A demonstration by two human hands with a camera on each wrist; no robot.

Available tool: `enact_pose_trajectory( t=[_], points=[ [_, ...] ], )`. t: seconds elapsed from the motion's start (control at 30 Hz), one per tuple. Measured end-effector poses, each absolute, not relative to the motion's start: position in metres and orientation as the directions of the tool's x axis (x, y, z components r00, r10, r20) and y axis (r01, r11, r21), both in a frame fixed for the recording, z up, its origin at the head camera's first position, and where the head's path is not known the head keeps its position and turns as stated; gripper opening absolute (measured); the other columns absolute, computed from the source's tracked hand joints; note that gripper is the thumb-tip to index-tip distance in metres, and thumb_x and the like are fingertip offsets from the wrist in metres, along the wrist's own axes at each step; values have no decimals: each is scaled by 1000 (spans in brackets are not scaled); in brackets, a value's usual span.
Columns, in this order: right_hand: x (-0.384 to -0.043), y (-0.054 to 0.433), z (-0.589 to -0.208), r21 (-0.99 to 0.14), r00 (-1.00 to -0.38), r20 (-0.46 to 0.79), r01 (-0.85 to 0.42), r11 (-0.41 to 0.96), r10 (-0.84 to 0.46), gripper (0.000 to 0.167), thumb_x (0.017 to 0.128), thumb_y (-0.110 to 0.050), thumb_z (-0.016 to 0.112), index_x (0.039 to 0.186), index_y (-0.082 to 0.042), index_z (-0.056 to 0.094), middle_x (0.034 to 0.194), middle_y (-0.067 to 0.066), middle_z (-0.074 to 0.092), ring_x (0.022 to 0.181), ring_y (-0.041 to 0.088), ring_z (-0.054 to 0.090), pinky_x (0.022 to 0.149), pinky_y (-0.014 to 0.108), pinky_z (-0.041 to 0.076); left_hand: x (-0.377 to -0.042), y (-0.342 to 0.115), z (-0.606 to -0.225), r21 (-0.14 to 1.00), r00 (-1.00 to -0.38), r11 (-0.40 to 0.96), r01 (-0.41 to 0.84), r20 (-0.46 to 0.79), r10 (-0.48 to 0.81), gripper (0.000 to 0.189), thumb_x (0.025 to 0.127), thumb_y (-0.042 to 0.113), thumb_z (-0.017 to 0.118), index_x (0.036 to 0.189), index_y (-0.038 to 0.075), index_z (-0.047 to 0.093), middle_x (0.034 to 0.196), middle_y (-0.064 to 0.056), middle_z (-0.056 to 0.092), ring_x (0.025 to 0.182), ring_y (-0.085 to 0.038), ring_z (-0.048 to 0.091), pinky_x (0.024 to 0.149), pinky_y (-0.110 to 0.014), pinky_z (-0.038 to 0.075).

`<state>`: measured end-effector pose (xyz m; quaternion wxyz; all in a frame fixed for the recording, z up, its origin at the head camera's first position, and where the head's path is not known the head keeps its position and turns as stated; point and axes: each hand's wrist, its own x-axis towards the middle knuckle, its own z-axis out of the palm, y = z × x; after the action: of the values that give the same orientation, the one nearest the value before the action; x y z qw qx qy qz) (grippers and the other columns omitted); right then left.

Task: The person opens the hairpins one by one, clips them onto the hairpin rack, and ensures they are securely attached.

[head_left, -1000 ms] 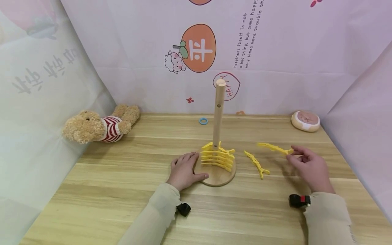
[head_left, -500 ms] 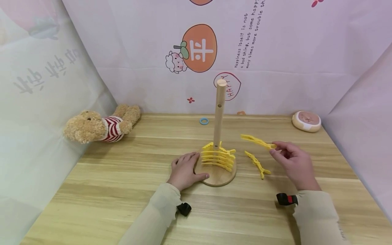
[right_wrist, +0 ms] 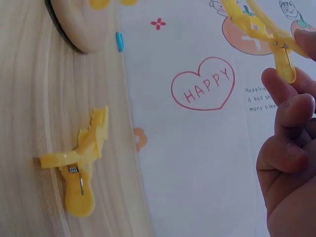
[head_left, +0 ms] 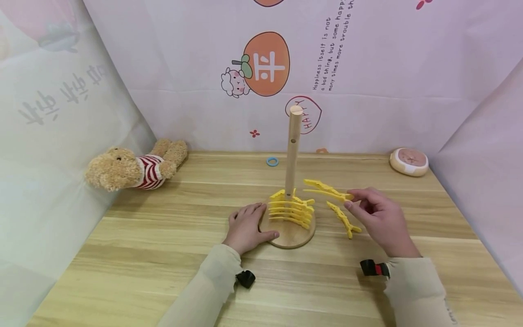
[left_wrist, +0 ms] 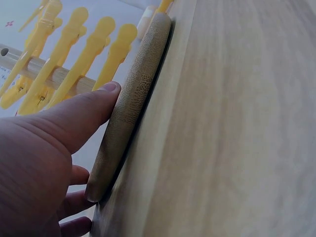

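Note:
A wooden stand, with an upright post [head_left: 292, 154] on a round base [head_left: 288, 238], stands mid-table. Several yellow alligator hair clips [head_left: 291, 211] are clipped low on its post, one above another. My left hand [head_left: 245, 227] holds the base at its left, the thumb on the front rim and the fingers round the side. The left wrist view shows that thumb [left_wrist: 94, 101] against the disc's edge. Right of the post, my right hand [head_left: 380, 218] pinches the handle end of another yellow hair clip [head_left: 327, 188], its jaws spread toward the post. A loose yellow hair clip [head_left: 343, 219] lies below it.
A teddy bear [head_left: 135, 168] in a striped top lies at the back left. A blue ring [head_left: 272, 161] lies behind the post, and a round cream-and-pink object [head_left: 409, 161] sits at the back right. Printed cloth [head_left: 184, 59] walls the table in.
My right hand has moved left toward the post with its hair clip, passing behind the loose one. That clip's jaws have spread apart. The left hand has stayed on the base.

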<state>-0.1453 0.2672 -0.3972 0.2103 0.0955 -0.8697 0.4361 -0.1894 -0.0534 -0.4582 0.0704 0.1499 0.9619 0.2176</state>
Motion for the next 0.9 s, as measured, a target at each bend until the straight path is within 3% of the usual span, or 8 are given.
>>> enact_pose_trajectory(
  t=[0.27,0.53,0.9],
  points=[
    [-145,257,-398,-737,-906,423,-352,577,-13,22,90,-14,77,111,-15,75,83,-2,63,61,13,49,47,22,40,-188,-54,-456,443,-943,857,262,-70,324,91,84,65,70,154,15,41,159,-4,38,146,-29,32,114,-60,16],
    [-146,249,-396,-722,-900,433,-383,575,-56,19,90,-16,77,109,-16,75,86,-4,63,59,13,47,45,23,38,-192,-47,-457,475,-939,843,250,-94,331,102,80,69,71,156,12,36,164,-11,25,149,-33,23,115,-60,14],
    [-152,229,-401,-688,-869,485,-447,572,-95,17,89,-13,78,106,-13,75,88,-6,63,60,11,46,50,22,39,-190,-33,-459,428,-953,875,226,-88,289,114,74,78,69,158,11,31,163,-10,28,148,-33,25,114,-63,15]
  ],
)
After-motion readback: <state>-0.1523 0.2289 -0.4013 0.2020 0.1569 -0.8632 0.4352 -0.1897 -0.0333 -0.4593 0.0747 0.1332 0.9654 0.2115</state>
